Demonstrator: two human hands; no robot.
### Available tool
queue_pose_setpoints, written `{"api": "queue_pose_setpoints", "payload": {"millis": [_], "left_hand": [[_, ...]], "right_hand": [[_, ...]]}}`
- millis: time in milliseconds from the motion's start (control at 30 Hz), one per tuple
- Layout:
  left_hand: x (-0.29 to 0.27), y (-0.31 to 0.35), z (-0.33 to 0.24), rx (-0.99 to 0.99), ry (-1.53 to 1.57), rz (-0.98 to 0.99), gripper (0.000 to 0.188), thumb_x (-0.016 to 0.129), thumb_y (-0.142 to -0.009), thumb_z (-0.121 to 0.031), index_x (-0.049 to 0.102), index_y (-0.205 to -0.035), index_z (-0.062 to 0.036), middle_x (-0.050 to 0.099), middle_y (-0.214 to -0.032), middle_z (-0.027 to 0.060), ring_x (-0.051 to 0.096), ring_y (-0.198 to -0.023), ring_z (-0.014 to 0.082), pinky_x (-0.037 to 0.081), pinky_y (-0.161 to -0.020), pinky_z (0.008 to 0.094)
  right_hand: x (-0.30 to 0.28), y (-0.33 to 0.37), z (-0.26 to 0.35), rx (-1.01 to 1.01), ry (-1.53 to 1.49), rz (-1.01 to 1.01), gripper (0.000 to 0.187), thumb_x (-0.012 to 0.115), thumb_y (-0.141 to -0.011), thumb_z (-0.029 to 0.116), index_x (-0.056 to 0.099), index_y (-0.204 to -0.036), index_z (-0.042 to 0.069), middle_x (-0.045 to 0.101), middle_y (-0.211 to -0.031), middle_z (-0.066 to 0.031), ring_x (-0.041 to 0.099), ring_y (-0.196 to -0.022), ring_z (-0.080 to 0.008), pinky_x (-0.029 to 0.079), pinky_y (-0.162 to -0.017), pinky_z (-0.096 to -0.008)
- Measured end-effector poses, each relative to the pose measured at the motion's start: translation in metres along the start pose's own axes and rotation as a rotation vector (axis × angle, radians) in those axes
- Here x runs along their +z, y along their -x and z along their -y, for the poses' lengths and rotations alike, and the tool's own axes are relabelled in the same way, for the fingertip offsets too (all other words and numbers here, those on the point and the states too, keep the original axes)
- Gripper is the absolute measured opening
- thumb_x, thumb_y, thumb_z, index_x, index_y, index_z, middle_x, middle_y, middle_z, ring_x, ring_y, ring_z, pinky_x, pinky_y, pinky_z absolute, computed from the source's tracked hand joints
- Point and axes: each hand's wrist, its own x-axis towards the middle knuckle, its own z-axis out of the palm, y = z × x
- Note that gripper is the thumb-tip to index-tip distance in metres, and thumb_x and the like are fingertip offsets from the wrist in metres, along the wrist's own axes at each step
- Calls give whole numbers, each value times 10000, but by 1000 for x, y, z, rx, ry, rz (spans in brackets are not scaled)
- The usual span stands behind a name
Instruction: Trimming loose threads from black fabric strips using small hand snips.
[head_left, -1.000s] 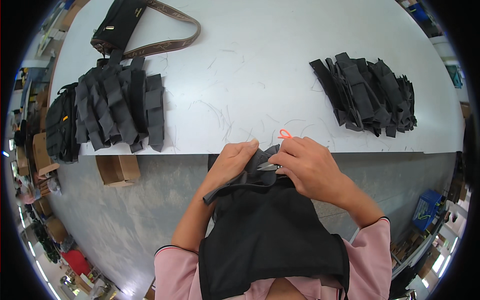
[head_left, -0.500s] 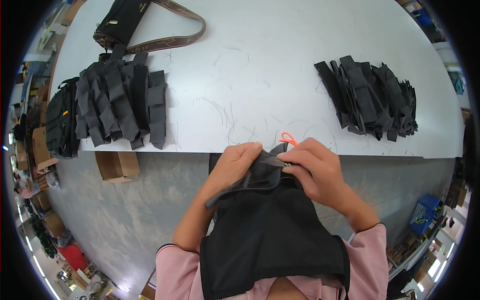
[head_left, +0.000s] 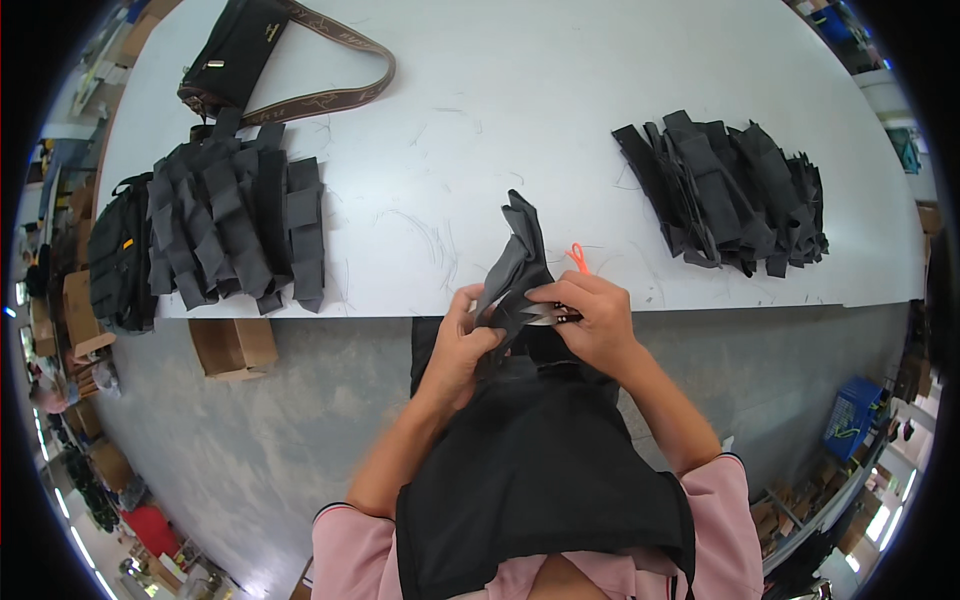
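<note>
My left hand (head_left: 468, 345) is closed on a dark grey fabric strip (head_left: 520, 245), thumb on top, just in front of the table edge. The strip is folded and its far end sticks up over the white table. My right hand (head_left: 590, 320) holds a pair of thread snips (head_left: 542, 316), their metal blades pointing left against the strip. An orange loop (head_left: 577, 258) shows above my right fingers; whether it belongs to the snips is hidden by the hand. My right fingertips also touch the strip's edge.
On the white table (head_left: 450, 150), piles of dark grey strips lie at left (head_left: 225, 215) and right (head_left: 725, 195). A black backpack (head_left: 122, 255) and a shoulder bag (head_left: 235, 55) are at the left. A cardboard box (head_left: 233, 348) stands below the table edge. Loose threads dot the tabletop.
The strip has been turned, its far end now raised over the table. My left hand has shifted lower and left, and the snips have moved left against the fabric.
</note>
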Motion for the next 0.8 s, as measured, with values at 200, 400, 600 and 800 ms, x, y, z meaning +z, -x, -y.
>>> {"api": "queue_pose_setpoints", "payload": {"millis": [200, 400, 600, 800], "left_hand": [[8, 2, 17, 166, 7, -174, 454, 541, -772, 40, 420, -1208, 4, 539, -1070, 82, 509, -930, 111, 423, -805, 246], [13, 0, 14, 233, -63, -267, 440, 546, -781, 25, 417, -1201, 17, 534, -1060, 82, 505, -932, 111, 416, -814, 244], [13, -3, 17, 323, -122, -317, 429, 548, -778, 23, 415, -1185, 19, 525, -1056, 86, 504, -940, 118, 418, -820, 246], [15, -4, 16, 400, -239, -336, 406, 548, -785, 28, 406, -1165, 17, 508, -1044, 81, 502, -943, 121, 419, -828, 252]], "right_hand": [[-13, 19, 38, 183, 15, 47, 353, 701, -689, 36, 623, -1030, 85, 563, -852, -54, 573, -619, -217, 444, -540, -293], [-15, 13, 52, 27, 322, 114, 324, 708, -681, 79, 609, -988, 45, 515, -794, -44, 534, -573, -187, 410, -524, -292], [-7, 5, 53, -20, 388, 146, 301, 706, -684, 73, 612, -970, 56, 498, -789, -56, 545, -594, -212, 420, -521, -303], [-6, 2, 55, -42, 438, 200, 150, 601, -730, 50, 579, -878, 28, 482, -769, -57, 528, -559, -190, 420, -537, -284]]}}
